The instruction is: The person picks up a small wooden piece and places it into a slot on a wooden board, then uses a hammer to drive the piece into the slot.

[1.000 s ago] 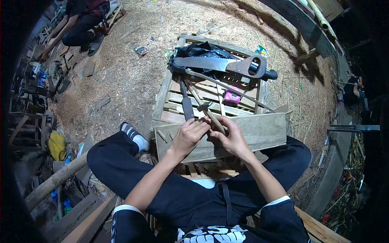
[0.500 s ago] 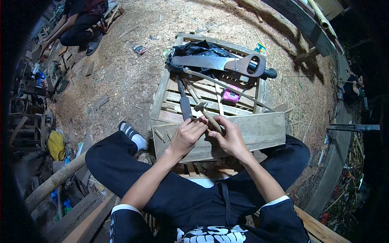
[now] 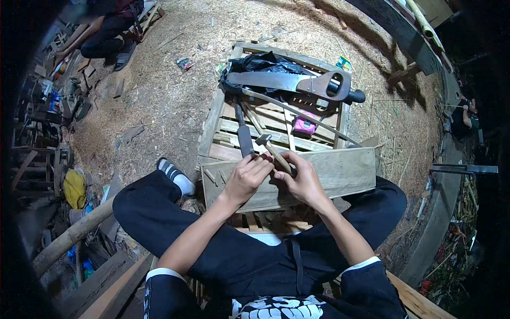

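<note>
My right hand point(image 3: 305, 181) is wrapped round the wooden handle of a small hammer point(image 3: 277, 157), its metal head pointing up and away from me. Close beside it, my left hand point(image 3: 245, 179) has its fingers bent and pressed together; what they hold, if anything, is hidden. Both hands are over a flat wooden board point(image 3: 342, 173) across my lap. Two short wooden pegs point(image 3: 210, 176) are at the board's left end. Just beyond my left hand lies a dark flat-bladed tool point(image 3: 245, 140).
Past the board, a slatted wooden crate point(image 3: 208, 127) carries a handsaw point(image 3: 265, 81), a black plastic bag point(image 3: 268, 63), a pink tape measure point(image 3: 304, 125) and a long thin strip point(image 3: 300, 113). One person point(image 3: 109, 40) crouches at upper left; another point(image 3: 463, 119) is far right.
Both hands and the hammer stay nearly in place. The view has shifted very slightly, and the person at upper left has moved their arms a little.
</note>
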The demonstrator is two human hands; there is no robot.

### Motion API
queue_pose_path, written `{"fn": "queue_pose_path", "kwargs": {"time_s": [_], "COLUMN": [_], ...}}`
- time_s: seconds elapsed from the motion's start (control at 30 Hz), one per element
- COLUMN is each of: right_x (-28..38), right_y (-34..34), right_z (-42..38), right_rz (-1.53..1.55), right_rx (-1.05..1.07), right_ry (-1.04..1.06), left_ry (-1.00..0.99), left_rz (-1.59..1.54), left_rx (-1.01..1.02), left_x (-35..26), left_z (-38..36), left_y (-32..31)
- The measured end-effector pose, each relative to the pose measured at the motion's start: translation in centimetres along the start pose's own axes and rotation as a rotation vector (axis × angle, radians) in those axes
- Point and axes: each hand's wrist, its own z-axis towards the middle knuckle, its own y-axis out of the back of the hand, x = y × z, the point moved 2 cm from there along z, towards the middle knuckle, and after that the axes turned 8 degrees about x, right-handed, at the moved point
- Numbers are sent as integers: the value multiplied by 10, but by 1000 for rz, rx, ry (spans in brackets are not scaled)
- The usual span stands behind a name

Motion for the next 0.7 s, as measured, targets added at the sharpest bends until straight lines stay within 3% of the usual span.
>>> {"fn": "queue_pose_path", "kwargs": {"time_s": [0.47, 0.7], "right_x": [0, -3], "right_y": [-1, -2], "right_z": [0, -2], "right_rz": [-72, -38], "right_rx": [-12, -26], "right_ry": [0, 30], "left_ry": [-47, 21], "left_rz": [70, 7], "left_rx": [-36, 47], "left_x": [-1, 4], "left_z": [2, -6], "left_y": [3, -6]}}
